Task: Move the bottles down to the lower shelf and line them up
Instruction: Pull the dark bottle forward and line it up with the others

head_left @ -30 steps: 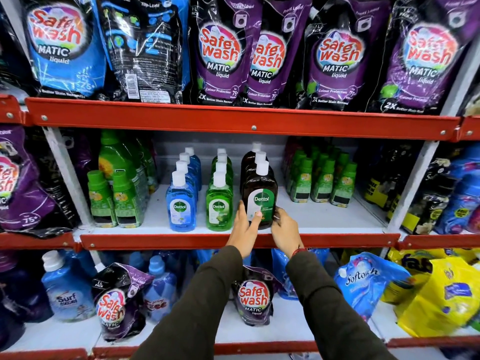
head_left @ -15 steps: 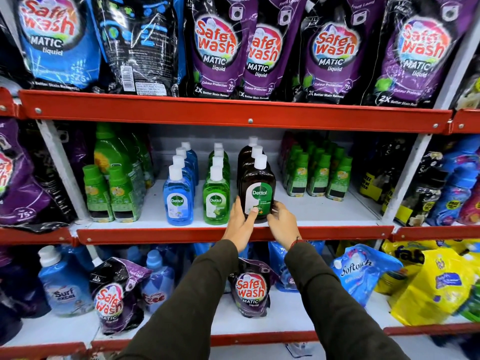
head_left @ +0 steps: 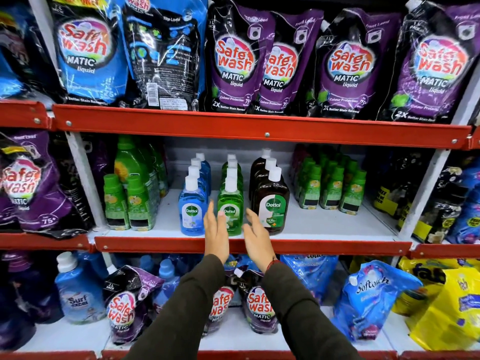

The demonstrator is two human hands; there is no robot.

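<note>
Three rows of Dettol bottles stand on the middle shelf (head_left: 324, 226), running front to back: blue bottles (head_left: 191, 211), green bottles (head_left: 230, 201) and brown bottles (head_left: 271, 201). My left hand (head_left: 215, 233) and my right hand (head_left: 255, 235) are raised flat, palms facing each other, on either side of the front green bottle. Both hands are open with fingers straight, and I cannot tell if they touch the bottle. The brown front bottle stands free to the right of my right hand.
Green-capped small bottles (head_left: 330, 188) stand at the right of the same shelf, larger green bottles (head_left: 132, 183) at the left. Safewash pouches (head_left: 233, 61) fill the top shelf. The bottom shelf holds Safewash pouches (head_left: 257, 307), a Surf bottle (head_left: 78, 294) and a blue Softouch pouch (head_left: 368, 300).
Both hands have let go of the front brown bottle and shifted left to flank the front green bottle. The brown bottle stays on the shelf.
</note>
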